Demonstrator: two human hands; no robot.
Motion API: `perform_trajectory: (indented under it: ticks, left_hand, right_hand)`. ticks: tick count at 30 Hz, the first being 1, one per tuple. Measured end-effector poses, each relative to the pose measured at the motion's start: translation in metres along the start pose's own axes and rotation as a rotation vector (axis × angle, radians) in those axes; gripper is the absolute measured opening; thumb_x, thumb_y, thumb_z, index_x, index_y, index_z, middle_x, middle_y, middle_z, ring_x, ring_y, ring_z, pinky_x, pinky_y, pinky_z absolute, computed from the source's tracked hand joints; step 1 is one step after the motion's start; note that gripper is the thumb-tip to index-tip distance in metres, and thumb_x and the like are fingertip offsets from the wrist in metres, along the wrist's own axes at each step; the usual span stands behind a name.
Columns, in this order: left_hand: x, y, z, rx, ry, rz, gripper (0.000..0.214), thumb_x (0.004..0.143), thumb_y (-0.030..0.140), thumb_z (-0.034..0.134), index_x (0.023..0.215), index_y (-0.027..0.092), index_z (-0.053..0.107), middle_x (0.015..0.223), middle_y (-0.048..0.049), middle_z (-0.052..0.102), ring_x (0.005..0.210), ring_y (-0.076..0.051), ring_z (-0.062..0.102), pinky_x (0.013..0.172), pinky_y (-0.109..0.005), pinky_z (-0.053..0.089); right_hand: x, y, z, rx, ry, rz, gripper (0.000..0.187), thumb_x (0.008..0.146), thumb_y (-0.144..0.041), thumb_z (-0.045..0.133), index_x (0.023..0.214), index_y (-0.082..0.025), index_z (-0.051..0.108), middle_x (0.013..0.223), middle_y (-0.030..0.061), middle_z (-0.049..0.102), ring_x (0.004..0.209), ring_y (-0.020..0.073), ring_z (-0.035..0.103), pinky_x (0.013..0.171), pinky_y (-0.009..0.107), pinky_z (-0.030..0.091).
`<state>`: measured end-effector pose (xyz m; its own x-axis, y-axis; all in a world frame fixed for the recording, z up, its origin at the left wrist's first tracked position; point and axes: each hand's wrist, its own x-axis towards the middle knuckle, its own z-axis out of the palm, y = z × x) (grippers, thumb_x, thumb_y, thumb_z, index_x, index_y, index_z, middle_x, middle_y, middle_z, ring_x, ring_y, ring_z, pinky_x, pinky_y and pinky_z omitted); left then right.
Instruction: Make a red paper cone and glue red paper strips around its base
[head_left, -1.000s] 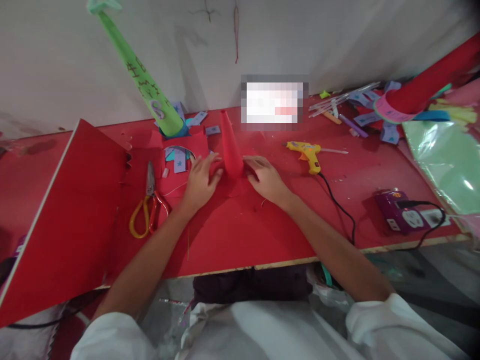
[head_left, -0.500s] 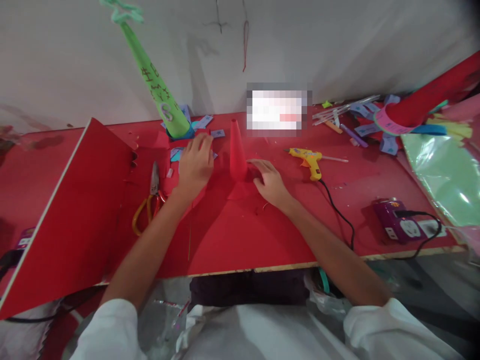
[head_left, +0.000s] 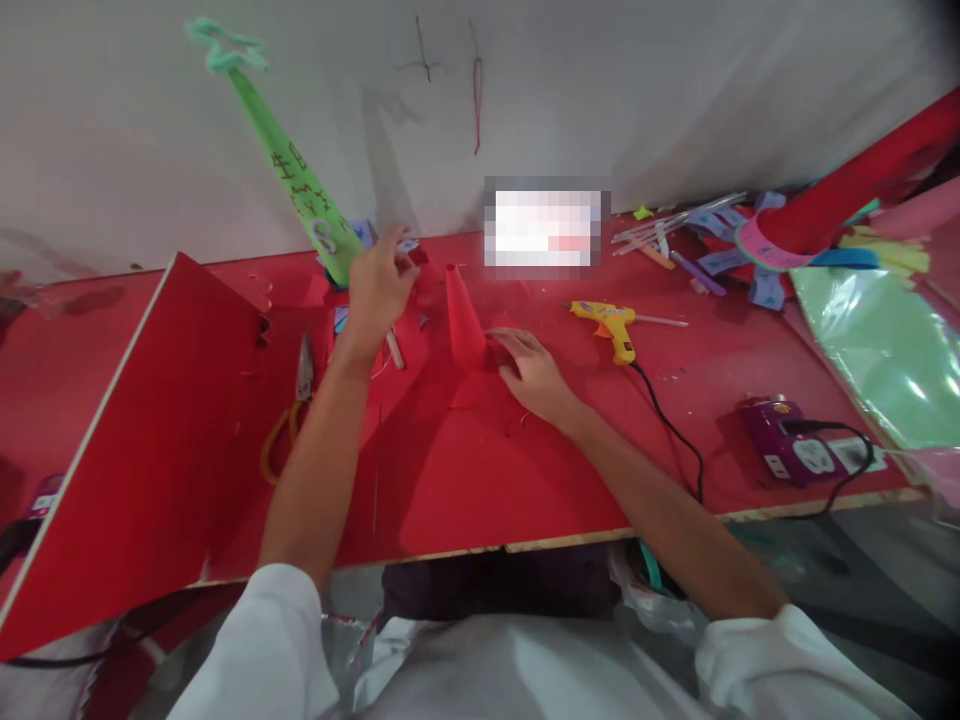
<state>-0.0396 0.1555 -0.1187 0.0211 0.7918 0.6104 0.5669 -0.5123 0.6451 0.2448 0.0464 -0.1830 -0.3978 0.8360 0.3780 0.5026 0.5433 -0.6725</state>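
A red paper cone [head_left: 463, 325] stands upright on the red tabletop, with a wider flared base. My right hand [head_left: 534, 378] lies just right of it, fingers stretched and fingertips at the cone's side; whether they touch it I cannot tell. My left hand [head_left: 379, 290] is raised over red and blue paper pieces, with fingers bent and apart and nothing visible in them. Behind it leans a green cone [head_left: 289, 170] with dark writing and a fuzzy star-shaped top, its base partly hidden by the hand. Scissors [head_left: 289, 415] with yellow-orange handles lie beside my left forearm.
A yellow glue gun [head_left: 611, 325] lies right of centre, its cord running toward the front edge. A purple power adapter [head_left: 787, 440] sits at the right. A red upright panel [head_left: 142, 450] stands at the left. A large red cone [head_left: 862, 175] leans at the back right.
My left hand has lifted and moved toward the back, uncovering a small pale stick among the paper pieces. My right hand stays beside the red cone. The view has shifted slightly.
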Motion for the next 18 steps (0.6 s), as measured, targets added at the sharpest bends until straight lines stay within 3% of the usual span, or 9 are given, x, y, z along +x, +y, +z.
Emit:
perform_trajectory:
  ticks: [2, 4, 7, 9, 11, 13, 15, 18]
  left_hand:
    - [0.009, 0.038, -0.022, 0.150, -0.036, -0.002, 0.043, 0.092, 0.029, 0.086, 0.129, 0.013, 0.069, 0.085, 0.0031, 0.074, 0.087, -0.016, 0.074, 0.101, -0.041, 0.060]
    - [0.014, 0.083, -0.046, 0.192, -0.034, 0.089, 0.022, 0.102, 0.027, 0.073, 0.114, 0.009, 0.074, 0.098, -0.0003, 0.076, 0.096, -0.016, 0.074, 0.097, -0.040, 0.061]
    - [0.009, 0.144, -0.079, 0.225, 0.037, 0.307, 0.023, 0.107, 0.026, 0.063, 0.116, 0.011, 0.077, 0.108, -0.0027, 0.074, 0.109, -0.022, 0.074, 0.099, -0.048, 0.060]
    - [0.000, 0.174, -0.094, 0.243, 0.043, 0.312, 0.025, 0.108, 0.029, 0.060, 0.119, 0.015, 0.078, 0.110, -0.0024, 0.073, 0.115, -0.025, 0.073, 0.104, -0.055, 0.060]
    - [-0.011, 0.196, -0.102, 0.285, 0.028, 0.320, 0.025, 0.109, 0.033, 0.061, 0.117, 0.021, 0.081, 0.109, -0.0009, 0.074, 0.121, -0.029, 0.072, 0.114, -0.067, 0.052]
    - [-0.020, 0.211, -0.105, 0.302, -0.002, 0.357, 0.026, 0.109, 0.034, 0.060, 0.116, 0.024, 0.082, 0.108, 0.0009, 0.073, 0.120, -0.032, 0.073, 0.110, -0.072, 0.053]
    - [-0.027, 0.222, -0.103, 0.355, -0.023, 0.381, 0.026, 0.109, 0.031, 0.058, 0.115, 0.024, 0.083, 0.111, 0.0006, 0.074, 0.117, -0.030, 0.074, 0.106, -0.065, 0.059]
    - [-0.027, 0.229, -0.100, 0.429, -0.174, 0.412, 0.029, 0.111, 0.027, 0.054, 0.111, 0.024, 0.083, 0.106, -0.0011, 0.073, 0.113, -0.028, 0.076, 0.103, -0.059, 0.062]
  right_hand:
    - [0.000, 0.001, 0.001, 0.000, 0.007, -0.004, 0.058, 0.087, -0.008, 0.053, 0.140, -0.029, 0.066, 0.143, 0.0082, 0.071, 0.138, 0.0307, 0.063, 0.122, 0.058, 0.050]
    - [0.000, 0.002, 0.002, -0.003, 0.016, -0.012, 0.056, 0.088, -0.009, 0.053, 0.140, -0.027, 0.066, 0.143, 0.0094, 0.071, 0.136, 0.0314, 0.064, 0.120, 0.058, 0.052]
    - [0.000, 0.003, 0.002, 0.001, 0.013, -0.041, 0.051, 0.093, -0.012, 0.053, 0.140, -0.026, 0.066, 0.142, 0.0109, 0.072, 0.134, 0.0316, 0.066, 0.117, 0.057, 0.055]
    - [0.000, 0.003, 0.001, 0.003, 0.013, -0.054, 0.052, 0.092, -0.012, 0.052, 0.140, -0.028, 0.066, 0.141, 0.0101, 0.072, 0.135, 0.0308, 0.065, 0.118, 0.056, 0.054]
    - [0.000, 0.004, 0.001, -0.002, 0.022, -0.047, 0.053, 0.091, -0.011, 0.052, 0.140, -0.028, 0.066, 0.141, 0.0098, 0.072, 0.136, 0.0305, 0.065, 0.120, 0.057, 0.052]
    - [0.000, 0.004, 0.002, -0.003, 0.021, -0.034, 0.053, 0.091, -0.011, 0.053, 0.140, -0.026, 0.066, 0.141, 0.0105, 0.072, 0.136, 0.0307, 0.065, 0.121, 0.057, 0.051]
    - [-0.001, 0.006, 0.002, -0.004, 0.013, -0.028, 0.053, 0.091, -0.012, 0.053, 0.140, -0.026, 0.066, 0.141, 0.0110, 0.072, 0.135, 0.0308, 0.065, 0.120, 0.056, 0.051]
    - [-0.001, 0.008, 0.003, -0.014, 0.009, -0.040, 0.054, 0.091, -0.011, 0.054, 0.141, -0.026, 0.066, 0.141, 0.0109, 0.072, 0.134, 0.0305, 0.066, 0.119, 0.055, 0.052]
